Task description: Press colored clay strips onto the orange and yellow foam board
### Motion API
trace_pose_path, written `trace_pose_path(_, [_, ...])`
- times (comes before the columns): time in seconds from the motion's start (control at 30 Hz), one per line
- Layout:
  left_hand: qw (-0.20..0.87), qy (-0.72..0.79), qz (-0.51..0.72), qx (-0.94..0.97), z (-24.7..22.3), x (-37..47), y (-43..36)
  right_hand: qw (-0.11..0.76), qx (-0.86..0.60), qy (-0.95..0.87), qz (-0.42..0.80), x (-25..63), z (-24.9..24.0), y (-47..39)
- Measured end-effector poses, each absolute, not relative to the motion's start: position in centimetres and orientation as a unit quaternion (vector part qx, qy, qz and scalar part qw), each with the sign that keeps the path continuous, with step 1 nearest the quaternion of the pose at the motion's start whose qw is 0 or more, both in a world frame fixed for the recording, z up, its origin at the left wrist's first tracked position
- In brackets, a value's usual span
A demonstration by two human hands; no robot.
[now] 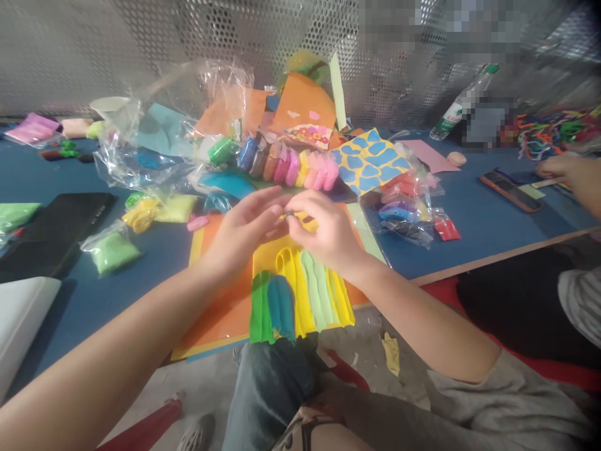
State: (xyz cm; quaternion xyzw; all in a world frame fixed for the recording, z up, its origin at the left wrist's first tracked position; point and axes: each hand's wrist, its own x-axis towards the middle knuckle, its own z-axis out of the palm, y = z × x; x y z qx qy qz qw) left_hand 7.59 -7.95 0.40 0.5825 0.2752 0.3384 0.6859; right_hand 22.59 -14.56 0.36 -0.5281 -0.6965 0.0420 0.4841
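My right hand (322, 228) is closed in a pinch on a small dark piece of modelling clay (289, 214). Beside it, my left hand (251, 219) is held with its fingers stretched out, close to the pinched piece and partly behind the other hand. Below both hands lies a yellow-orange sheet (265, 257) bearing ridged clay strips: green (261, 307), blue (280, 307), yellow (300, 300) and pale green (319, 294). An orange sheet (220, 307) is underneath. The fingers hide the sheet's upper part.
Behind my hands runs a row of bagged coloured clay (291, 164). A blue-and-yellow patterned card (370, 160) and more clay packs (406, 207) lie to the right. At left are a green clay bag (110, 249) and a black case (56, 228). Another person's hand (573, 178) is far right, near a phone (511, 190).
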Motion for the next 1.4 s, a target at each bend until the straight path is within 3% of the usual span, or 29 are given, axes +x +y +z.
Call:
trace_pose_path(0.23, [0.717,0.304,0.266,0.568,0.1,7.3,-7.5,0.426,-0.536,-0.725,-0.07,22.9,0.2,-14.5])
trace_pose_path(0.57, [0.73,0.288,0.281,0.552,-0.1,7.5,-7.1,0.459,-0.497,-0.735,0.05,23.5,0.2,-14.2])
trace_pose_path(0.9, [0.734,0.29,0.284,0.545,0.3,7.7,-7.7,0.548,-0.53,-0.612,0.211,24.4,-0.3,-13.2])
trace_pose_path(1.03, [0.76,0.291,0.294,0.502,0.5,7.4,-7.7,0.572,-0.54,-0.575,0.224,24.4,-0.2,-13.1])
trace_pose_path(1.2, [0.783,0.262,0.281,0.49,0.5,7.2,-7.6,0.541,-0.512,-0.63,0.22,24.5,-0.5,-13.1])
trace_pose_path(1.4, [0.768,0.262,0.261,0.522,0.7,7.4,-7.8,0.541,-0.542,-0.624,0.154,24.3,-1.0,-12.7])
